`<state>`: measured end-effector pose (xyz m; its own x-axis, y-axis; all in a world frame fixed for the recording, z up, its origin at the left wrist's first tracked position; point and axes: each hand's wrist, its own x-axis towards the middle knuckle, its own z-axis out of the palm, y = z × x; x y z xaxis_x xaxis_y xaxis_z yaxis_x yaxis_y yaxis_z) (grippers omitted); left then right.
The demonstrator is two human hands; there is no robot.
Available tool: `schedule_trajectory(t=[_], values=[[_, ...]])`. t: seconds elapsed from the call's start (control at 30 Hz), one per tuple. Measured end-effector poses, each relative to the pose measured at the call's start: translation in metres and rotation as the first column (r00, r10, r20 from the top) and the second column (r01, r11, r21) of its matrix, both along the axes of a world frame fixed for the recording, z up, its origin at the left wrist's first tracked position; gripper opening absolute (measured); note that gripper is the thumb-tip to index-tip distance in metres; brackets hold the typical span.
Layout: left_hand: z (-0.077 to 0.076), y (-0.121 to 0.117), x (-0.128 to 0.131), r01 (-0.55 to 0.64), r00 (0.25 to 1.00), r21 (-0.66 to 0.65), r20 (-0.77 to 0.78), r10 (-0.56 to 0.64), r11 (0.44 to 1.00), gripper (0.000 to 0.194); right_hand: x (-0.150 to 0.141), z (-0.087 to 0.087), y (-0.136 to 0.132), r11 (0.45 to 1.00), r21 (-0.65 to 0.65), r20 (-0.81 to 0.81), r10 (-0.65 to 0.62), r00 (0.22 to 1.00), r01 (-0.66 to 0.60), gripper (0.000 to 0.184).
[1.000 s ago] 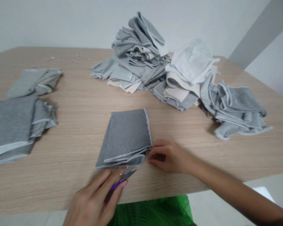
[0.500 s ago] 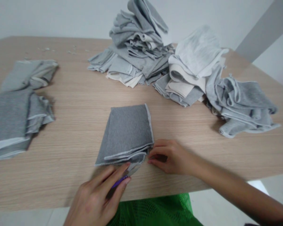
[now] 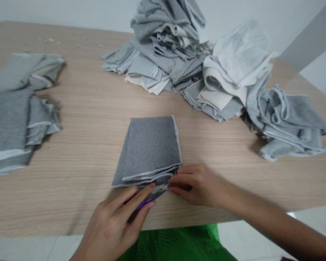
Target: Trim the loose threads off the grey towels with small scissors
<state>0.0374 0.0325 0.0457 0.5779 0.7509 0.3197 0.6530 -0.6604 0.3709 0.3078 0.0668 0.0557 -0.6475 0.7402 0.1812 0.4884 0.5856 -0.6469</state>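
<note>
A folded dark grey cloth with pale overlocked edges lies on the table in front of me. My left hand is closed around purple-handled snips, mostly hidden by the fingers. Their pale tips point right, to the cloth's near right corner. At that corner, my right hand pinches the edge between thumb and fingertips. The snips' tips are close to these fingertips; whether they touch the fabric I cannot tell.
Behind stands a tall heap of grey cloths. Whitish cloths and more crumpled grey cloth lie to the right. Folded grey pieces sit at the left. Lint scraps dot the table. Green mesh hangs below its front edge.
The view has shifted slightly. My left hand has brought the snips closer to my right fingertips, which now pinch the cloth's near corner.
</note>
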Motion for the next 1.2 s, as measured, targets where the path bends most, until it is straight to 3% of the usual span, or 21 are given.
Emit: schedule_trajectory(t=[0.33, 0.57, 0.9, 1.2], values=[[0.003, -0.001, -0.002, 0.003, 1.000, 0.034, 0.020, -0.004, 0.999, 0.040, -0.005, 0.000, -0.001, 0.998, 0.059, 0.026, 0.012, 1.000, -0.013, 0.021], [-0.006, -0.003, -0.012, -0.046, 0.998, 0.071, 0.054, 0.042, 0.996, 0.046, -0.006, 0.001, -0.001, 0.994, 0.094, 0.081, 0.040, 0.996, -0.048, 0.024], [-0.004, -0.003, -0.009, -0.068, 0.994, 0.073, 0.088, 0.061, 0.995, 0.048, -0.007, 0.010, -0.003, 0.997, -0.020, 0.060, 0.077, 0.995, -0.076, 0.017], [-0.009, -0.004, -0.011, -0.108, 0.986, 0.061, 0.134, 0.099, 0.992, 0.049, -0.008, 0.014, -0.001, 0.987, -0.158, -0.111, -0.022, 0.994, 0.004, 0.015]])
